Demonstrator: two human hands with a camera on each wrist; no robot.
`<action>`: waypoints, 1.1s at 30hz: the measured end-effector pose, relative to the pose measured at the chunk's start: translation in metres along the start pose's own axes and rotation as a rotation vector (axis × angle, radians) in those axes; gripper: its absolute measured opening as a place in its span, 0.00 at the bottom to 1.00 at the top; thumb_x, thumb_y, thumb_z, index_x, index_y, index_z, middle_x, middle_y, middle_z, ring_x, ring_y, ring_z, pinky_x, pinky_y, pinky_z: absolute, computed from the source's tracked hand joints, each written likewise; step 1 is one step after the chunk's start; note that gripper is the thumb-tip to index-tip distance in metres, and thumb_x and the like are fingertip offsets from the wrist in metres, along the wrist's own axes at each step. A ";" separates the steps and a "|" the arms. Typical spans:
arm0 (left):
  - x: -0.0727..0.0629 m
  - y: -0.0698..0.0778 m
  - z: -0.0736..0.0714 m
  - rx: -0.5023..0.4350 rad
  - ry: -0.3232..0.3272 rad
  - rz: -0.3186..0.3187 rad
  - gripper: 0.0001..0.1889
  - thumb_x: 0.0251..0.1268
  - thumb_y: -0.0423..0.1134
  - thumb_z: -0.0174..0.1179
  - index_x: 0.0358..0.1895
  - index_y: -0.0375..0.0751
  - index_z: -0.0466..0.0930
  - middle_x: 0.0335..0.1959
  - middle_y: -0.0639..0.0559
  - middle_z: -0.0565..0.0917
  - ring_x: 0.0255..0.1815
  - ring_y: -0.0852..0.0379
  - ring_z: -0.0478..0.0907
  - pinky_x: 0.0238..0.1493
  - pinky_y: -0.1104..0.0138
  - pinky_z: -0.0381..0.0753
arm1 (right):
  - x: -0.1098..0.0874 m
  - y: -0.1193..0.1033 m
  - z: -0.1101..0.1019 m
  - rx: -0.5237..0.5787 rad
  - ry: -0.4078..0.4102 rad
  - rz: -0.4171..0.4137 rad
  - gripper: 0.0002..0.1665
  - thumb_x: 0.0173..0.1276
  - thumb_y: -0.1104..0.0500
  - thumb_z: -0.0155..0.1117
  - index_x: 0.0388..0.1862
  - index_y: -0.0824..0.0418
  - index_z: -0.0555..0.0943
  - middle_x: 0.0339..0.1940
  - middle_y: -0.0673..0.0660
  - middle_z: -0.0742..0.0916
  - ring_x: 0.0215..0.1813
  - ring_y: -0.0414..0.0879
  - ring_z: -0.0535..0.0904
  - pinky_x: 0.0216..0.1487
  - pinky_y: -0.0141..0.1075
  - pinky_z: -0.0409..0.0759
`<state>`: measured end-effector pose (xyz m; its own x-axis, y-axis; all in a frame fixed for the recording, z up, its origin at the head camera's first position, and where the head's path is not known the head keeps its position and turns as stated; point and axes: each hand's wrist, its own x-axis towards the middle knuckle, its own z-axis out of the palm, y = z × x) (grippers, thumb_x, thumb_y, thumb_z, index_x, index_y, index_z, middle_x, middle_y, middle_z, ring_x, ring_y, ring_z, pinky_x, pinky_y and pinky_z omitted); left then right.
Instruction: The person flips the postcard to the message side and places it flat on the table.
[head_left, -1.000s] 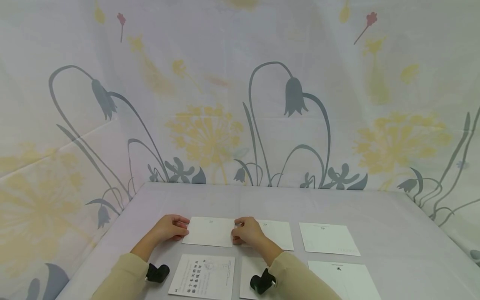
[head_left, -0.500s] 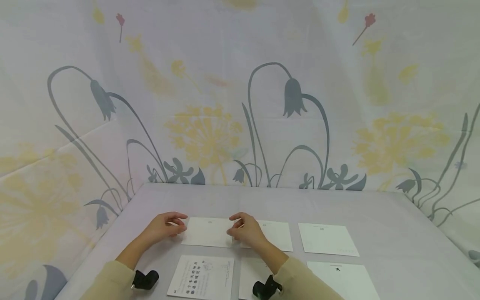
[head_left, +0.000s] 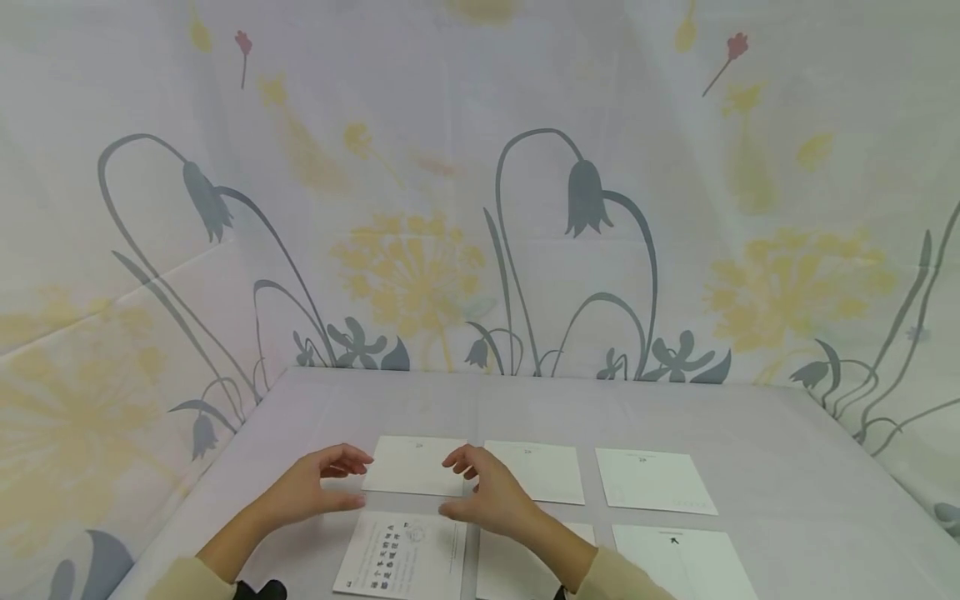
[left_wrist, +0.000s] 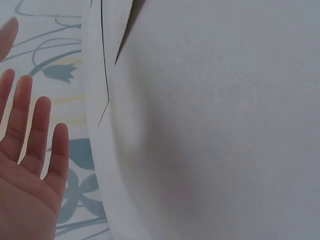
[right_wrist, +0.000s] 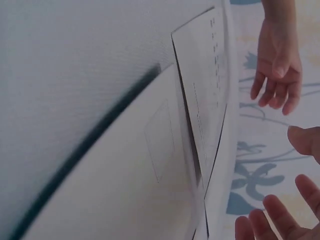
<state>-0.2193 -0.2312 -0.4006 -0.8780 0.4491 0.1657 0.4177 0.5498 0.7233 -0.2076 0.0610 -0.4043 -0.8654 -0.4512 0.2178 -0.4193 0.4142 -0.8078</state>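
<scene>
My left hand [head_left: 311, 487] is raised beside the left edge of a white postcard [head_left: 412, 468] in the far row, fingers loosely bent and thumb apart. Near that postcard's right edge, my right hand [head_left: 495, 498] hovers with parted fingers, overlapping its corner in the head view. Neither hand holds anything. In the left wrist view the left hand [left_wrist: 32, 160] shows spread fingers and a bare palm. A card with vertical black writing [head_left: 405, 550] lies nearer to me, below the gap between the hands. The right forearm partly hides a blank card [head_left: 510, 567] beside it.
The far row continues rightward with a middle card [head_left: 543, 473] and a right card [head_left: 656, 482], each bearing a small mark. Nearer lies a card with a black arrow-like mark [head_left: 682, 567]. A flower-patterned curtain [head_left: 420, 167] rises behind the pale tabletop [head_left: 795, 467].
Both hands have let go of the far-left postcard's sides and lifted, their fingers spreading and drawing back toward me. The postcard stays lying in its row.
</scene>
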 end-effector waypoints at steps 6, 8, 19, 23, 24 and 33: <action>-0.015 0.001 0.000 0.060 -0.059 0.130 0.32 0.42 0.49 0.74 0.52 0.47 0.72 0.50 0.52 0.76 0.54 0.54 0.71 0.55 0.57 0.71 | -0.013 -0.008 0.001 -0.091 -0.064 -0.013 0.30 0.46 0.55 0.77 0.49 0.53 0.74 0.48 0.50 0.76 0.53 0.53 0.69 0.51 0.45 0.70; -0.019 0.001 0.000 0.090 -0.071 0.172 0.33 0.39 0.51 0.75 0.52 0.52 0.71 0.53 0.52 0.75 0.56 0.57 0.69 0.56 0.58 0.70 | -0.017 -0.011 0.001 -0.124 -0.083 -0.016 0.31 0.46 0.54 0.77 0.50 0.51 0.74 0.50 0.47 0.75 0.54 0.51 0.68 0.53 0.45 0.70; -0.035 0.001 0.005 0.250 -0.186 0.201 0.35 0.31 0.60 0.73 0.50 0.62 0.69 0.59 0.49 0.69 0.58 0.51 0.63 0.55 0.56 0.68 | -0.029 -0.020 0.006 -0.293 -0.186 -0.078 0.37 0.42 0.47 0.79 0.51 0.45 0.72 0.53 0.43 0.74 0.52 0.41 0.66 0.53 0.39 0.70; -0.038 -0.002 0.008 0.279 -0.195 0.233 0.35 0.31 0.61 0.73 0.49 0.61 0.69 0.57 0.48 0.70 0.57 0.49 0.64 0.54 0.54 0.69 | -0.033 -0.018 0.009 -0.345 -0.199 -0.097 0.37 0.41 0.45 0.79 0.51 0.45 0.71 0.52 0.43 0.74 0.51 0.41 0.66 0.52 0.38 0.70; -0.038 -0.003 0.009 0.289 -0.192 0.238 0.35 0.31 0.61 0.72 0.49 0.61 0.69 0.57 0.49 0.70 0.57 0.49 0.65 0.53 0.54 0.69 | -0.033 -0.017 0.010 -0.356 -0.204 -0.101 0.37 0.41 0.45 0.79 0.51 0.45 0.71 0.52 0.43 0.74 0.51 0.41 0.67 0.53 0.39 0.70; -0.038 -0.008 0.012 0.316 -0.190 0.255 0.36 0.32 0.62 0.71 0.51 0.60 0.69 0.55 0.54 0.70 0.56 0.51 0.64 0.52 0.51 0.68 | -0.034 -0.011 0.017 -0.459 -0.282 -0.085 0.36 0.39 0.42 0.79 0.49 0.43 0.74 0.51 0.45 0.73 0.54 0.42 0.66 0.58 0.49 0.66</action>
<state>-0.1869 -0.2441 -0.4213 -0.6915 0.7034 0.1647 0.6922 0.5798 0.4297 -0.1691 0.0581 -0.4123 -0.7427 -0.6664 0.0659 -0.6158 0.6410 -0.4581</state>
